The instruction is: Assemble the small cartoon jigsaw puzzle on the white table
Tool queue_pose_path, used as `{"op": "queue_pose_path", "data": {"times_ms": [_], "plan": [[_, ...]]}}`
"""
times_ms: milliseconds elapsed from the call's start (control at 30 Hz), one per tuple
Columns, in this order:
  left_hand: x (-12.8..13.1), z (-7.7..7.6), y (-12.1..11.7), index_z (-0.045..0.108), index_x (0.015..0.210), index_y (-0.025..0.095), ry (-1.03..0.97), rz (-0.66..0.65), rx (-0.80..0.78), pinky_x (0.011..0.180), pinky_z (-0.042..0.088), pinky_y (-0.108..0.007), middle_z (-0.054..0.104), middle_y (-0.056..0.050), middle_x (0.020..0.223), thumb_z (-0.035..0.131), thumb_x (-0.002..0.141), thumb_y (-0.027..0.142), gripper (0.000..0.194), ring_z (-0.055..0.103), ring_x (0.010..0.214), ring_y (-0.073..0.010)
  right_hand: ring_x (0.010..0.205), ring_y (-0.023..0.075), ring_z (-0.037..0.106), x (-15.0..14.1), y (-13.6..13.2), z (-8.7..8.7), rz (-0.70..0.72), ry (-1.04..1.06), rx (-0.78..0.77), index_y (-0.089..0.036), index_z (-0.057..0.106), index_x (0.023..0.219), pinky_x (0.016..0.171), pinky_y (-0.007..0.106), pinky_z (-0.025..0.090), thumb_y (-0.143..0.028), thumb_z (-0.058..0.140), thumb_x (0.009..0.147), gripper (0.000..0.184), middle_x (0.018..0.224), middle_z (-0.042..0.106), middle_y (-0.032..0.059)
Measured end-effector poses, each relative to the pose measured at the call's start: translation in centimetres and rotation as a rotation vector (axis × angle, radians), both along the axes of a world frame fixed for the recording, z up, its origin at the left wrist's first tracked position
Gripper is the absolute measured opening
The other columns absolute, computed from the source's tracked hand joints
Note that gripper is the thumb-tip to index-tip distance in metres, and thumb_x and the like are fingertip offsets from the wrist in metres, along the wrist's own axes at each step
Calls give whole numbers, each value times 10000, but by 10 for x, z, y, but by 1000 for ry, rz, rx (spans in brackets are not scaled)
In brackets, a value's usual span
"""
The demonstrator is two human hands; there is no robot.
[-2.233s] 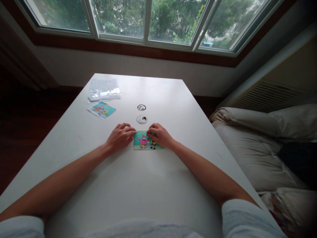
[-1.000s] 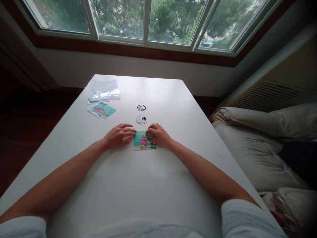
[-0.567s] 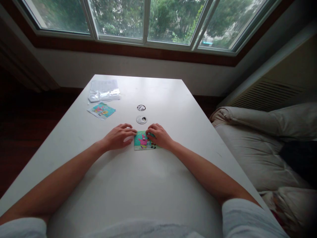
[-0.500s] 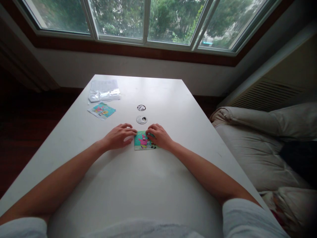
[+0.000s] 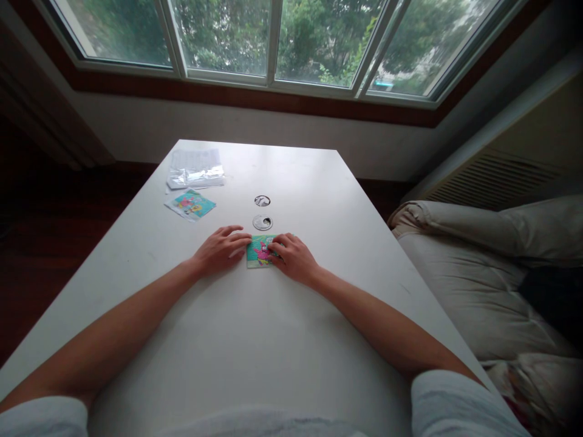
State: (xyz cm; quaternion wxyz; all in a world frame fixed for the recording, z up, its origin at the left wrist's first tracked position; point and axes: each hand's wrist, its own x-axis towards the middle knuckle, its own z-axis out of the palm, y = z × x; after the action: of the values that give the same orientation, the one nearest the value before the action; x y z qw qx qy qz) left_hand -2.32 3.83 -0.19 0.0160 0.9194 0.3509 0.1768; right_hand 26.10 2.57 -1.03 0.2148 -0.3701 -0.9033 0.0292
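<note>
A small rectangular picture card (image 5: 257, 252), teal with a pink cartoon starfish figure, lies flat on the white table (image 5: 255, 340) in front of me. Its right part is hidden beneath my right hand (image 5: 295, 258), whose loosely bent fingers rest on top of it. My left hand (image 5: 221, 250) touches the card's left edge with its fingertips, the fingers stretched out and a little apart. Just beyond the card are two round metallic discs or inserts (image 5: 263, 223), one behind the other; I cannot tell whether they are set into the tabletop.
At the left, a similar cartoon picture (image 5: 193, 204) lies on or in a clear sleeve. Behind it sits a clear plastic packet with white sheets (image 5: 195, 170). A beige sofa (image 5: 455, 267) runs along the table's right side, and a window (image 5: 273, 79) is beyond the far edge.
The card has slid slightly away from me, closer to the round discs. My right hand covers more of its picture, while my left hand stays at its left edge.
</note>
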Motion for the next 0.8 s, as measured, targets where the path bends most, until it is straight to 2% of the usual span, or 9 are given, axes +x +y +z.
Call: {"op": "queue_pose_path", "data": {"times_ms": [300, 433, 600, 800], "plan": [[7, 0, 3, 677, 1274, 227, -41, 26, -80, 1111, 469, -445, 690, -54, 1319, 574, 960, 243, 331, 547, 1270, -251, 1100, 245, 529, 2, 1, -4, -8, 28, -24, -226, 678, 1146, 966, 393, 425, -409, 598, 1007, 243, 1179, 630, 102], [6, 2, 1, 662, 1301, 242, 2, 27, -73, 1116, 457, -463, 675, -45, 1348, 550, 970, 222, 350, 525, 1305, -260, 1161, 257, 531, 1, -1, -6, -30, 29, -38, -240, 675, 1200, 987, 411, 425, -412, 596, 1007, 270, 1247, 624, 109], [6, 2, -5, 621, 1358, 253, 63, 45, -46, 1117, 444, -479, 633, -31, 1419, 484, 995, 181, 395, 471, 1375, -278, 1322, 274, 471, -1, -2, -7, 12, 14, -48, -251, 617, 1357, 1096, 448, 390, -436, 556, 1025, 385, 1411, 565, 112], [7, -1, -4, 601, 1358, 232, 23, 37, -68, 1145, 437, -457, 623, -39, 1426, 500, 977, 170, 400, 497, 1347, -262, 1398, 284, 428, -2, 0, -5, 10, -9, -82, -266, 594, 1410, 1145, 471, 370, -447, 533, 1032, 424, 1481, 524, 106]]}}
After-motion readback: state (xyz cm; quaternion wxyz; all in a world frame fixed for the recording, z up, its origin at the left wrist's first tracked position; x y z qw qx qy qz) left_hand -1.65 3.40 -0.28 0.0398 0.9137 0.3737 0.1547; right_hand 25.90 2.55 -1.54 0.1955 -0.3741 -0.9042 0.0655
